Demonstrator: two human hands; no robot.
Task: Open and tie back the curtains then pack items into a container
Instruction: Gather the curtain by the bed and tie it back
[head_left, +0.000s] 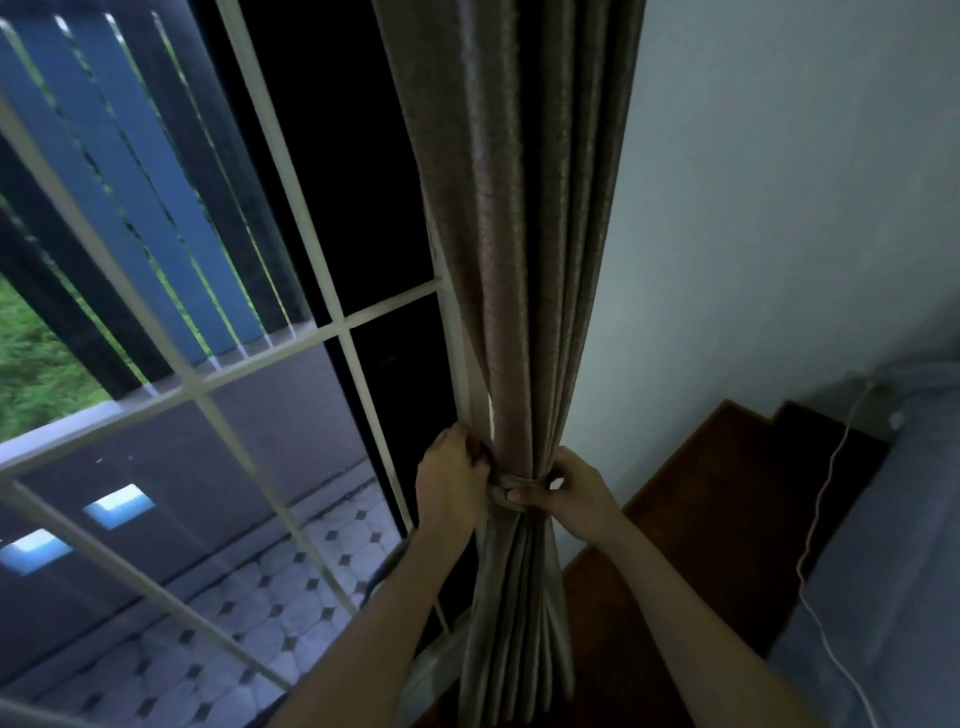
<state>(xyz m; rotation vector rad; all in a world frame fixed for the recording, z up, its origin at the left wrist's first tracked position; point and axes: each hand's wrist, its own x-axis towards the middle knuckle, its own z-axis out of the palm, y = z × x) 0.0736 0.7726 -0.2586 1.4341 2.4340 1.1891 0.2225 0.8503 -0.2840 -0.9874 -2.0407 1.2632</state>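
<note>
A grey-brown curtain (514, 234) hangs gathered into a narrow bundle at the right edge of the window. A matching fabric tie-back band (511, 480) wraps round the bundle at its waist. My left hand (451, 480) grips the left side of the bundle at the band, fingers curled into the folds. From the right, my right hand (569, 493) pinches the band, its thumb lying across the front of it. Below the band the curtain flares out toward the floor.
The window (218, 374) with a white grille fills the left; a tiled balcony and railing lie outside. A pale wall (779, 208) stands right of the curtain. Dark wooden floor (691, 519) lies below, and a blue-grey bed (893, 545) with a white cable (821, 519) is at far right.
</note>
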